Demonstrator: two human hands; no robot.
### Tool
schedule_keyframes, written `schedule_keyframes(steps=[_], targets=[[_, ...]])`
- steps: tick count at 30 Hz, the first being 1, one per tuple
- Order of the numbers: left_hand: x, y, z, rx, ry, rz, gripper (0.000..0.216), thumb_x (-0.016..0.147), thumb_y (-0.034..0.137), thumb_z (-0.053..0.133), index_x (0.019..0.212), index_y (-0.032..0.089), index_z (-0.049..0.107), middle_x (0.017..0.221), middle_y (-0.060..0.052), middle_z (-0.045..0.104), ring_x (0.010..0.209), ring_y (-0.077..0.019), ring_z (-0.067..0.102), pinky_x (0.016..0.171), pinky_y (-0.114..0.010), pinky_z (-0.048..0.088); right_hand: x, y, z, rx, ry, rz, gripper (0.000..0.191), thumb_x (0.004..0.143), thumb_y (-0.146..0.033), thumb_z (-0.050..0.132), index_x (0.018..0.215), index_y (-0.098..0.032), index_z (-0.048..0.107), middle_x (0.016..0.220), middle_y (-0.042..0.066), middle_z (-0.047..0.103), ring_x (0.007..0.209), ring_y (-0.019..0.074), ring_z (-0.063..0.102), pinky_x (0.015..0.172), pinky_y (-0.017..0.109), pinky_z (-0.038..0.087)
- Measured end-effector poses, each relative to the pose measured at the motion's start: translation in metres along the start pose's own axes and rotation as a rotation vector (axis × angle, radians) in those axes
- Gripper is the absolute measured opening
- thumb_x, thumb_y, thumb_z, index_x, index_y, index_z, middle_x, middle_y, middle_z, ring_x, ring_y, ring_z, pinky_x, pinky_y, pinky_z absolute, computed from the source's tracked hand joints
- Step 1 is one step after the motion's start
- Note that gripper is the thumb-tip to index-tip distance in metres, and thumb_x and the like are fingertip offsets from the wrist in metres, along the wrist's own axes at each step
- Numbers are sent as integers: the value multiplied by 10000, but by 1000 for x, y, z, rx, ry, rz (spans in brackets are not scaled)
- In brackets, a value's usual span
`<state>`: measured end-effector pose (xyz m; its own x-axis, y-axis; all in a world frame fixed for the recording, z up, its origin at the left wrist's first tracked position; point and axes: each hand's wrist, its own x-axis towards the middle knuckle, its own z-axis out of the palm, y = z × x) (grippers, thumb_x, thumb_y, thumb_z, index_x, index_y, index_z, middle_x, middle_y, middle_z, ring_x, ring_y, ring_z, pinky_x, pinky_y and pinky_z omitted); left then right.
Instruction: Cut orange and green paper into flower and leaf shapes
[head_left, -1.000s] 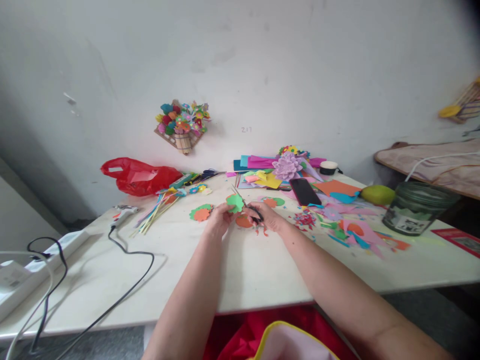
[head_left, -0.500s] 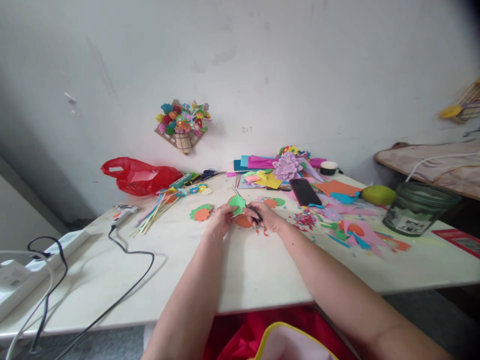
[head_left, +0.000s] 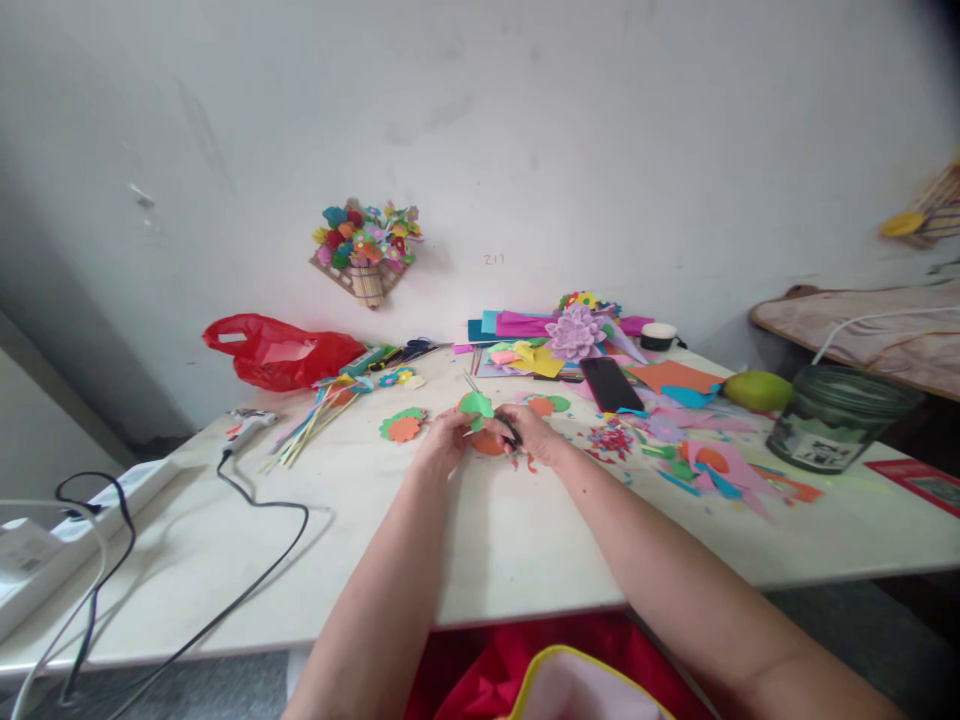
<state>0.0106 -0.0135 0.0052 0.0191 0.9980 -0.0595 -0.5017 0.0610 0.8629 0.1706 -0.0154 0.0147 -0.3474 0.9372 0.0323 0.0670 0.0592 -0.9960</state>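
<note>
Between the fingers of my left hand (head_left: 448, 438) is a green paper piece (head_left: 475, 405) with a scalloped edge. My right hand (head_left: 534, 432) grips a pair of scissors (head_left: 511, 430) by its dark handles; the blades are mostly hidden at the green piece, with thin tips showing beyond it. Just below, an orange cutout (head_left: 489, 444) lies on the table, partly covered by my hands. Small orange-red snips (head_left: 531, 463) lie beside it. Green and orange flower cutouts (head_left: 405, 427) rest to the left, and another orange-and-green pair (head_left: 541, 405) lies behind my right hand.
A glue gun (head_left: 251, 428) with its cord and a power strip (head_left: 90, 530) are at left. Sticks (head_left: 319, 425) and a red plastic bag (head_left: 281, 352) lie behind. On the right are a phone (head_left: 611, 385), paper scraps (head_left: 720, 470) and a dark green jar (head_left: 832, 420).
The green piece has turned slightly between my fingers, and the scissors have shifted a little with my right hand. The rest looks the same.
</note>
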Motion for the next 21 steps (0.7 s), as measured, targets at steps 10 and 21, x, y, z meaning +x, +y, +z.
schedule_keyframes(steps=[10,21], targets=[[5,-3,-5,-3,19,0,190,637,28,682,788,136,718,744,-43,746,663,-171,694,661,-283,591,5,5,0,9,0,-12,353,707,-399,837,683,-186,556,459,-55,539,344,66,443,354,169,317],[1,2,-1,-38,70,-21,211,653,-1,634,791,142,708,771,-55,754,672,-179,705,659,-299,613,8,7,-1,-6,10,-25,345,700,-378,859,689,-180,576,451,-59,529,334,62,425,355,170,320]])
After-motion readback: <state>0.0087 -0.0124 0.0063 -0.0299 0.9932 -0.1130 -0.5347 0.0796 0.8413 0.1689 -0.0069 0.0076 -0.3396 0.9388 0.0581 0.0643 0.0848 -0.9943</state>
